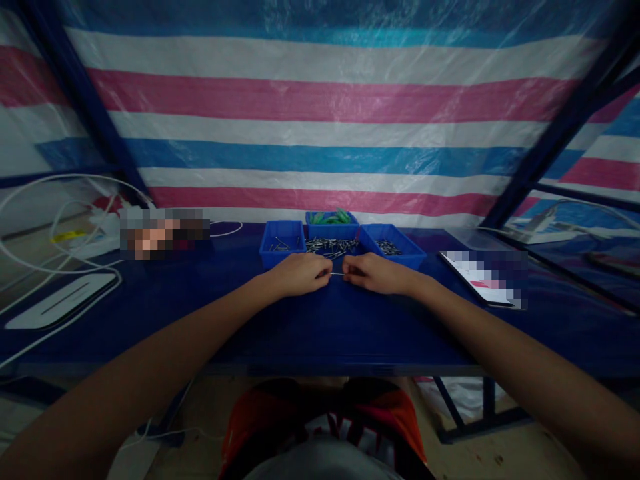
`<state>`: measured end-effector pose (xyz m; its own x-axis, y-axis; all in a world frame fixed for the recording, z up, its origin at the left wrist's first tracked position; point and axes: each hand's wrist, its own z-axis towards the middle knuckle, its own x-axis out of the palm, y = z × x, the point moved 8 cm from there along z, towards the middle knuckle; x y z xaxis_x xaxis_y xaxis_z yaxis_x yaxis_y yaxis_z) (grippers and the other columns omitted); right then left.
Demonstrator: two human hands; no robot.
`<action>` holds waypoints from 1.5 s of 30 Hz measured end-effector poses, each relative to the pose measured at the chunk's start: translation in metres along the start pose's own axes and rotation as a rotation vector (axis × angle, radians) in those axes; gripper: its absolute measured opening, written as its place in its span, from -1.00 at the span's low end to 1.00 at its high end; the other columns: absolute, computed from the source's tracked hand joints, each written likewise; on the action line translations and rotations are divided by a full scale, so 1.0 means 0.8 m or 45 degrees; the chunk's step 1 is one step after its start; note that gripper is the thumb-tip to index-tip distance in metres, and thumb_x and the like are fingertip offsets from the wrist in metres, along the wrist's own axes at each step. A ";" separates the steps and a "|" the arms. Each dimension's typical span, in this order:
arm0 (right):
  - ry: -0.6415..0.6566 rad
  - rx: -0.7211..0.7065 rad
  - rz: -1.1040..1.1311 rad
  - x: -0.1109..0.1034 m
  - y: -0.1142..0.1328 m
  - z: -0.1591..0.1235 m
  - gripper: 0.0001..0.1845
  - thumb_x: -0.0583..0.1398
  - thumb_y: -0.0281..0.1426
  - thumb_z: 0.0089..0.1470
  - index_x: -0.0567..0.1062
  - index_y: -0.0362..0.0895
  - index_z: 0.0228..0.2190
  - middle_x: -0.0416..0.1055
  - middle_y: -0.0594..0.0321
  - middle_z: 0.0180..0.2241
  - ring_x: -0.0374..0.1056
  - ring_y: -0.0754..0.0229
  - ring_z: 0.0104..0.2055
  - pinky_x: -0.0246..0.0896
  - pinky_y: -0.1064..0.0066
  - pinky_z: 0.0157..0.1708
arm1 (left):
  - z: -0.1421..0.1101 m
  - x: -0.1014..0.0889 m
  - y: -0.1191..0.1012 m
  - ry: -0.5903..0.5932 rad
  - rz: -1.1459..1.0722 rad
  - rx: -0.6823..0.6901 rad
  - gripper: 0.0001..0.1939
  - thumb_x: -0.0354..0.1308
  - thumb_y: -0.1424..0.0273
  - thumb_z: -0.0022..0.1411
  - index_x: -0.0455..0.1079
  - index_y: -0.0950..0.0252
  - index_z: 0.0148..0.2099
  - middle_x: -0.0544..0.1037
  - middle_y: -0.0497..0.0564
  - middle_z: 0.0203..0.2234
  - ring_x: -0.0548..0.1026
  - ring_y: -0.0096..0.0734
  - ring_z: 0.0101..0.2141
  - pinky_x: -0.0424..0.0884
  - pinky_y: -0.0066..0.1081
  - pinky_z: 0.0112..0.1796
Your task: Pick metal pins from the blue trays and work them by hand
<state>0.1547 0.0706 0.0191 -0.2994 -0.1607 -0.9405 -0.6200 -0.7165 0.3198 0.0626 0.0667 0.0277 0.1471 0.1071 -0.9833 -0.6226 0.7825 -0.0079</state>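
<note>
My left hand and my right hand are close together above the blue table, fingers closed in a pinch. A thin, shiny metal rod spans the small gap between them, one end in each hand. Its ends are hidden by the fingers, so its exact kind does not show. Just beyond the hands lies a pile of small screw-like metal pieces. A blue bin at the left holds a few such pieces. Another blue bin at the right holds more of them.
Behind the pile, a third blue bin contains green pieces. A phone lies at the right of the table. White cables and a flat white device are at the left. A striped sheet hangs behind.
</note>
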 end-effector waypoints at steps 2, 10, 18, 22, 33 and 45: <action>0.000 0.003 0.001 0.000 0.000 0.000 -0.97 0.08 -0.48 0.06 0.33 -0.16 -0.37 0.29 0.35 -0.57 0.20 0.32 -0.54 0.00 0.48 -0.50 | 0.000 -0.001 0.000 0.001 0.014 0.001 -0.83 -0.06 0.35 0.23 0.34 0.27 -0.28 0.48 -0.02 -0.39 0.43 -0.38 -0.36 0.21 -0.45 -0.42; 0.004 -0.008 0.005 0.000 0.002 0.000 -0.96 0.07 -0.48 0.07 0.33 -0.15 -0.38 0.31 0.33 -0.54 0.23 0.32 -0.51 0.02 0.48 -0.47 | -0.001 0.001 0.001 0.006 0.042 0.021 -0.79 -0.09 0.35 0.24 0.36 0.27 -0.25 0.48 -0.01 -0.38 0.43 -0.39 -0.35 0.25 -0.45 -0.39; 0.003 -0.004 -0.004 0.002 0.000 0.001 -0.96 0.07 -0.49 0.06 0.32 -0.15 -0.39 0.31 0.33 -0.53 0.21 0.33 -0.52 0.02 0.48 -0.47 | -0.001 0.000 -0.001 0.003 0.045 0.013 -0.82 -0.07 0.38 0.22 0.35 0.27 -0.24 0.49 -0.01 -0.37 0.44 -0.37 -0.35 0.26 -0.44 -0.38; 0.002 0.000 -0.010 0.004 -0.001 0.001 -0.98 0.09 -0.47 0.06 0.32 -0.15 -0.38 0.29 0.34 -0.54 0.20 0.32 -0.53 0.00 0.48 -0.49 | -0.001 0.001 0.001 -0.002 0.040 0.001 -0.83 -0.06 0.39 0.22 0.35 0.27 -0.26 0.48 -0.01 -0.38 0.43 -0.39 -0.36 0.24 -0.45 -0.40; 0.000 -0.015 -0.032 0.004 -0.002 0.001 -0.94 0.08 -0.45 0.09 0.35 -0.15 -0.36 0.34 0.30 -0.49 0.24 0.30 -0.48 0.03 0.46 -0.44 | 0.000 0.003 0.009 -0.020 0.006 -0.059 -0.92 0.01 0.42 0.15 0.32 0.27 -0.34 0.46 -0.06 -0.45 0.40 -0.44 -0.43 0.16 -0.48 -0.46; 0.005 -0.029 -0.047 0.004 0.005 0.001 -0.94 0.07 -0.50 0.05 0.35 -0.16 -0.39 0.36 0.27 -0.47 0.25 0.30 -0.46 0.06 0.46 -0.41 | 0.002 0.005 0.013 -0.003 -0.043 -0.099 -0.94 0.03 0.43 0.13 0.32 0.26 -0.33 0.48 -0.08 -0.45 0.41 -0.45 -0.44 0.13 -0.50 -0.49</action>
<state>0.1508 0.0677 0.0176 -0.2740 -0.1364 -0.9520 -0.6140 -0.7371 0.2824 0.0579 0.0766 0.0240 0.1710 0.0827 -0.9818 -0.6747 0.7360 -0.0555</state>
